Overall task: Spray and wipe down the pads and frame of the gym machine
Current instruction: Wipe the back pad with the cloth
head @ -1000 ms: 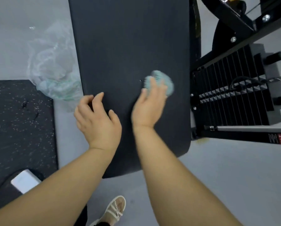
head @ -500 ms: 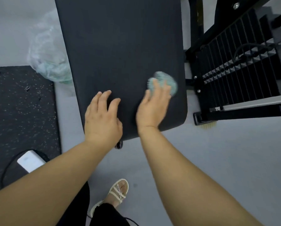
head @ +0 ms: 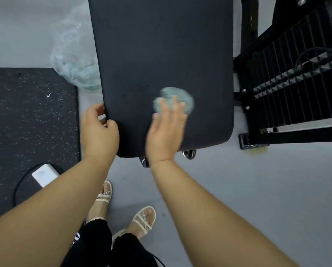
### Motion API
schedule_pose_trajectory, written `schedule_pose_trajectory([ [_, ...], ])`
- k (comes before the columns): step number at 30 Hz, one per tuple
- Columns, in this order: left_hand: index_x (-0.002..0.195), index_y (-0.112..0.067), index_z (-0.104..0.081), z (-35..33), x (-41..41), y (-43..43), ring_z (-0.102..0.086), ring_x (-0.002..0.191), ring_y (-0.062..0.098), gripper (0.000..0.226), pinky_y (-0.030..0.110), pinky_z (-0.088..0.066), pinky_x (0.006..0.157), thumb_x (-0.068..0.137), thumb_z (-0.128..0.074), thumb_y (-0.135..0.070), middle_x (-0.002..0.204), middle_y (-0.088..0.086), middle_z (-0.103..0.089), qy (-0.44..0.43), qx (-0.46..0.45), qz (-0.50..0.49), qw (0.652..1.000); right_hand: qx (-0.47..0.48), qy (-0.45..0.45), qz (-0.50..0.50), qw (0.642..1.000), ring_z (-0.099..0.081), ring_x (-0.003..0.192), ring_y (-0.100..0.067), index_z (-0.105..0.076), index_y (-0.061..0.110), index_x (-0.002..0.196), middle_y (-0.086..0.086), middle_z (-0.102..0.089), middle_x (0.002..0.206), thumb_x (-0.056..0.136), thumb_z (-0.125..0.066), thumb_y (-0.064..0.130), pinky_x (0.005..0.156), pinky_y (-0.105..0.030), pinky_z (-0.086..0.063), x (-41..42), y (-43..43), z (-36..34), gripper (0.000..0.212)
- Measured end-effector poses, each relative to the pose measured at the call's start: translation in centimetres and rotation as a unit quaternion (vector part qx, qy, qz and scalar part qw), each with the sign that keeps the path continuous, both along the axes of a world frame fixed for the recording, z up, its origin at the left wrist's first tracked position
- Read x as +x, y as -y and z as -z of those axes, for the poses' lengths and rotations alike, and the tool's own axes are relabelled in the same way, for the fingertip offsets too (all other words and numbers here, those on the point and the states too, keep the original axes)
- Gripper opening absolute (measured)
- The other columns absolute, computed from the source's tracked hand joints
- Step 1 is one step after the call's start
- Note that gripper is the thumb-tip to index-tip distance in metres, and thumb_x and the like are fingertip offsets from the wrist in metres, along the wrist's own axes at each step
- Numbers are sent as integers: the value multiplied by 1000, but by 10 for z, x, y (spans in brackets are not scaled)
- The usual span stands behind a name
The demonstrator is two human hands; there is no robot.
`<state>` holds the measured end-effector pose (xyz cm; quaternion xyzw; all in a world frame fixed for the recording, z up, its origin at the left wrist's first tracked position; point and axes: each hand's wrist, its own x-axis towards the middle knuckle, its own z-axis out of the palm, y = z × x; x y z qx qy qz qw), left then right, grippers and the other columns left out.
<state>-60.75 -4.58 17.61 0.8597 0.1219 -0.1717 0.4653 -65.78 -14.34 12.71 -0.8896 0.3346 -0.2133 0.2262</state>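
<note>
Head view: right fingers (head: 177, 104) lie spread and almost flat, pressing a blurred pale green cloth (head: 175, 100) onto the black pad (head: 161, 45); the right hand (head: 166, 130) covers the cloth's near half. Left fingers (head: 100, 110) curl round the pad's left edge, thumb on top near the corner, so the left hand (head: 98, 132) grips the pad itself. Beyond the right fingers, the pad runs away to the top of the view. Off to their right stands the black frame (head: 292, 139) with its weight stack (head: 296, 83). Just past the left fingers, a clear bag (head: 74, 60) of green wipes lies on the floor (head: 238, 189), touching a speckled mat (head: 30, 112).
</note>
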Motion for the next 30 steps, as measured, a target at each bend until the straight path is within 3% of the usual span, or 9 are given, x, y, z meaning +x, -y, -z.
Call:
schedule_pose_trajectory([
  [5,93,-32,-60,-2,14,-17,-62,105,15,39,37,-50,95,86,-36,-3,106,-8,-65,-84,-129,-42,987,-108,-15,-333,937,-51,122,-36,-65,15,117,-15,-56,131,81,-62,-2,105,-41,-31,0,2,2,40],
  [7,95,-29,-61,-3,17,-24,-61,109,14,44,33,-50,94,88,-32,3,111,-7,-65,-118,-154,-16,981,-116,-37,-280,952,-47,126,-33,-59,21,121,-11,-52,136,85,-60,3,105,-39,-33,-1,44,-4,41],
  [9,101,-28,-62,-1,19,-28,-60,110,13,48,33,-50,95,86,-31,5,113,-9,-65,-134,-165,-4,977,-34,-52,-119,991,-32,137,-28,-53,22,128,-5,-40,147,94,-50,13,108,-35,-29,6,74,-18,35],
  [12,99,-32,-62,0,20,-29,-61,106,10,45,36,-49,97,85,-34,0,106,-15,-65,-154,-164,-6,974,42,-33,81,995,-18,143,-25,-47,19,134,-4,-29,153,98,-42,18,111,-31,-20,40,59,-23,36],
  [16,97,-34,-61,-2,24,-34,-61,105,11,35,38,-48,97,88,-39,-8,104,-14,-65,-185,-201,26,962,-34,-13,-95,995,-36,133,-39,-60,13,123,-15,-45,141,91,-44,17,110,-43,-24,70,-35,-12,36],
  [20,90,-30,-57,-11,38,-46,-59,97,11,30,33,-49,93,93,-36,-8,95,-9,-61,-246,-234,65,938,-79,-53,-320,943,-43,129,-33,-64,12,118,-14,-52,136,90,-47,16,107,-41,-34,57,-21,-15,33],
  [22,98,-23,-54,-15,44,-45,-56,90,7,29,28,-47,88,97,-32,-4,94,-8,-57,-287,-262,42,921,-86,-78,-291,950,-39,131,-28,-62,14,121,-11,-48,140,92,-48,18,105,-41,-38,59,13,-26,33],
  [26,120,-19,-45,-17,57,-43,-56,101,17,28,34,-47,93,99,-29,-8,105,0,-58,-324,-277,10,905,28,-64,-70,995,-22,142,-24,-54,17,129,-3,-34,150,97,-46,16,113,-38,-26,113,19,-46,33],
  [30,113,-17,-49,-15,59,-48,-59,91,22,28,31,-53,80,96,-30,-6,98,4,-59,-310,-272,-19,911,-63,-44,-198,977,-44,128,-38,-66,9,112,-15,-55,132,81,-60,1,107,-43,-33,113,-49,-26,32],
])
